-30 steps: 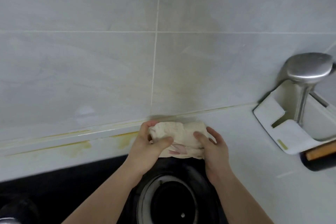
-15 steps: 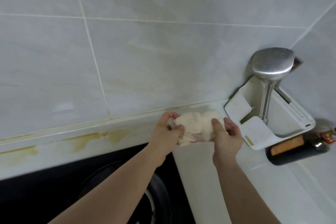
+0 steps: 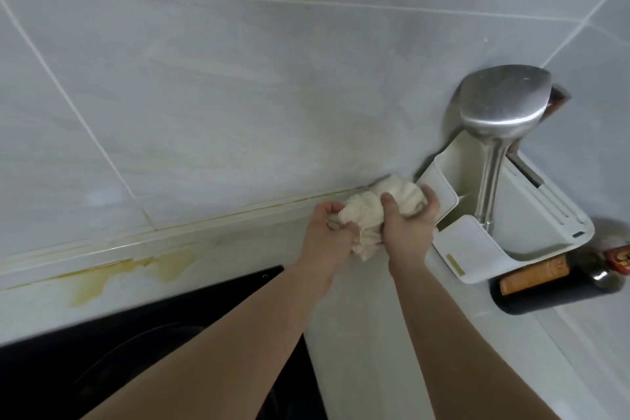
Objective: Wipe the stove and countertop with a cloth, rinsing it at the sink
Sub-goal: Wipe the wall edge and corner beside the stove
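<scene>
Cloth and hands have shifted right, off the stove (image 3: 136, 344) toward the white holder (image 3: 477, 249).
Left hand (image 3: 329, 232) and right hand (image 3: 407, 225) both grip the bunched cloth (image 3: 368, 211) above the table (image 3: 368, 317), likely regathering it for wiping.

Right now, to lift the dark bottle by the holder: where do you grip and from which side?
Judging by its pose: the dark bottle lies on its side on the countertop, hard against the white utensil holder. Grip the labelled body from above, fingers spanning its width; its neck end is cropped at the frame's right edge.
</scene>
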A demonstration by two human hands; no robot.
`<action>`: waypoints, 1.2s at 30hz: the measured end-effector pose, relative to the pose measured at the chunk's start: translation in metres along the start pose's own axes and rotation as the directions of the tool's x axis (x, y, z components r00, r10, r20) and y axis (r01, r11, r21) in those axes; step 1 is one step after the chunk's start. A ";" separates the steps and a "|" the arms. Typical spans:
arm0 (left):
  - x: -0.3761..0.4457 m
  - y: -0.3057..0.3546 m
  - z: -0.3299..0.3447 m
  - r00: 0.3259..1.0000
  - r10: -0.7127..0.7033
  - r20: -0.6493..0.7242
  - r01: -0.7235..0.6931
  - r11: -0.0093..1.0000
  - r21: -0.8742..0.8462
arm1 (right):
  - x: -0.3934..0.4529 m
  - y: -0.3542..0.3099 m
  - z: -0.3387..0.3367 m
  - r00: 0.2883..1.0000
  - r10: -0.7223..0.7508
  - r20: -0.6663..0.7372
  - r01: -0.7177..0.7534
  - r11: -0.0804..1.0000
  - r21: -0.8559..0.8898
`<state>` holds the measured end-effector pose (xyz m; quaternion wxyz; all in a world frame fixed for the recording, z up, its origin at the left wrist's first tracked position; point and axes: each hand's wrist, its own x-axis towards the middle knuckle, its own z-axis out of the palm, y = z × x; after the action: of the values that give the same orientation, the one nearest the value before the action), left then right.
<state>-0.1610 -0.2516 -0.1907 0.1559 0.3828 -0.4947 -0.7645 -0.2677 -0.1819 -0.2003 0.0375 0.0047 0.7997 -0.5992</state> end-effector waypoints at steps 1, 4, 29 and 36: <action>0.006 0.002 0.002 1.000 -0.004 -0.008 0.003 0.999 -0.047 | 0.007 -0.003 0.004 0.997 -0.072 0.019 0.073 0.994 -0.080; 0.016 0.005 -0.003 0.998 -0.027 -0.052 0.021 0.993 -0.112 | 0.019 -0.007 0.017 0.985 -0.146 0.094 0.166 0.951 -0.261; -0.075 0.042 -0.194 0.986 -0.040 -0.160 0.051 0.997 0.066 | -0.148 -0.026 0.119 0.936 -0.030 0.350 0.154 0.930 -0.334; -0.113 0.042 -0.271 0.969 -0.058 -0.241 0.049 0.998 -0.043 | -0.230 -0.035 0.158 0.917 -0.024 0.398 0.170 0.926 -0.336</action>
<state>0.1078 -0.3735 -0.1643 0.2013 0.4836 -0.4471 -0.7250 -0.0315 -0.3347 -0.1958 0.1646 -0.1613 0.8725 -0.4310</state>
